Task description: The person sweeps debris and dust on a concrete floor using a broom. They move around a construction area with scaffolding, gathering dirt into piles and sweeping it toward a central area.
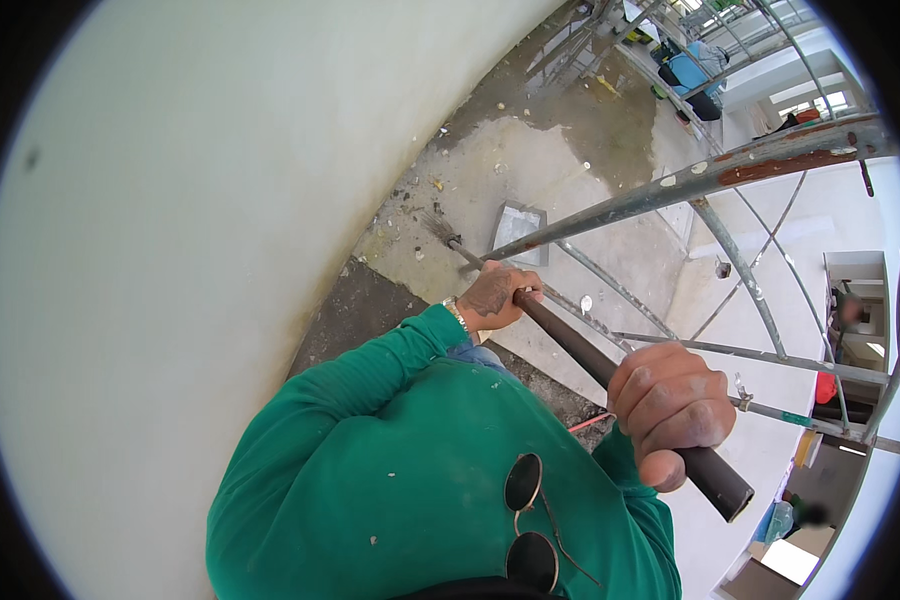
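Observation:
My two hands grip the dark brown handle (570,336) of a long broom. My left hand (495,296), with a metal-band watch (456,313) at the wrist, is wrapped around the lower part. Closer to the camera, my right hand (671,409) is closed around the handle near its top end. The stiff, thin bristles (441,228) point down at the concrete floor (495,161), among loose debris by the wall. Whether they press on the floor is hard to tell. Near the bristles lies a shallow grey tray (543,251) with whitish material inside.
A plain pale wall (195,187) rises along my left. Paint-spattered scaffold tubes (690,180) cross in front and to the right. Farther off, the floor has a wet patch (607,127). Sunglasses (523,480) hang on my green shirt. People are blurred in openings at far right.

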Available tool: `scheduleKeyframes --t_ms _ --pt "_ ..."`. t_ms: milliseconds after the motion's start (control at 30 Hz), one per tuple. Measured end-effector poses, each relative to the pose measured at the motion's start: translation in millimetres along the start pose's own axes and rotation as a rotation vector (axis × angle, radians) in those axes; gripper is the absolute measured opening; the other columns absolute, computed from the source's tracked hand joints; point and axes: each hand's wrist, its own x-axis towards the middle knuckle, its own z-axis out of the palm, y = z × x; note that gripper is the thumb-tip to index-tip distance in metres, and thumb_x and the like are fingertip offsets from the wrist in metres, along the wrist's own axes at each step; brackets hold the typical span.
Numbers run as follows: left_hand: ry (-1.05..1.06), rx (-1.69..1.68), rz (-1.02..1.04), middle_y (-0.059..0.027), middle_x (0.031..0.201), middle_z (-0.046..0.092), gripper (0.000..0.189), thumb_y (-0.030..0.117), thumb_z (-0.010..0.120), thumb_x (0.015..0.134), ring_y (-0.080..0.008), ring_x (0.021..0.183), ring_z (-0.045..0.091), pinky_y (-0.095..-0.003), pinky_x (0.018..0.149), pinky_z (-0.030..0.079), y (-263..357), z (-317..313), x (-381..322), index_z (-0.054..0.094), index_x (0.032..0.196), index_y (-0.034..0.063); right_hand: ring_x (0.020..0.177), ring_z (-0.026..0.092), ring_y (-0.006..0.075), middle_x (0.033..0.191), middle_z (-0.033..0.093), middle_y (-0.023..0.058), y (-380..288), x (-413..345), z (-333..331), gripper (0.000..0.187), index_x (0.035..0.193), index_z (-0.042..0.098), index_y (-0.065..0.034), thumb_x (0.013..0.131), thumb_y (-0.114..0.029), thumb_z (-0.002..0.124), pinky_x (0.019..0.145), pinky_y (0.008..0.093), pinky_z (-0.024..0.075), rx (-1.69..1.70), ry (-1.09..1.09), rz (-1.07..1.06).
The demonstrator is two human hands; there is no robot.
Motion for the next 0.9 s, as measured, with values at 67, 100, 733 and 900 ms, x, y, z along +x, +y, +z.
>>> scheduleKeyframes --t_ms 67,100,733,900 --pt "-0.001 0.117 -0.005 -0.0167 0.136 0.057 0.076 0.033 0.075 0.086 -0.0340 0.118 0.059 -0.0508 0.102 0.039 0.4 -24.0 -7.0 0.040 0.152 0.0151 0.041 0.044 0.0159 0.054 0.050 0.0035 21.6 2.6 0.5 0.042 0.066 0.045 -0.0085 0.096 -0.022 0.070 0.041 0.0322 0.0406 0.003 0.073 0.049" --pt "0.030 0.214 -0.087 -0.0199 0.141 0.051 0.089 0.037 0.078 0.084 -0.0384 0.124 0.054 -0.0527 0.106 0.037 -9.6 -37.0 -19.8 0.030 0.155 0.0145 0.042 0.044 0.0161 0.055 0.051 0.0041 42.0 0.4 3.0 0.042 0.066 0.045 -0.0082 0.096 -0.021 0.071 0.042 0.0318 0.0402 0.025 0.101 0.070" --pt "-0.172 0.175 -0.724 -0.0323 0.155 0.025 0.124 0.053 0.082 0.079 -0.0504 0.144 0.030 -0.0535 0.118 0.034 -187.6 -116.1 -42.5 0.002 0.160 0.0031 0.057 0.041 0.0108 0.058 0.046 0.0028 390.6 -50.1 -42.6 0.040 0.068 0.053 -0.0014 0.096 -0.021 0.073 0.051 0.0340 0.0350 -0.382 0.377 0.787" --pt "-0.173 0.325 -0.860 -0.0300 0.151 0.031 0.115 0.051 0.081 0.080 -0.0492 0.139 0.038 -0.0531 0.114 0.039 -209.7 -206.1 15.3 0.011 0.159 0.0041 0.052 0.039 0.0079 0.054 0.044 -0.0015 425.9 -11.1 -105.0 0.045 0.059 0.047 -0.0056 0.096 -0.016 0.072 0.048 0.0307 0.0313 -0.584 0.529 0.717"
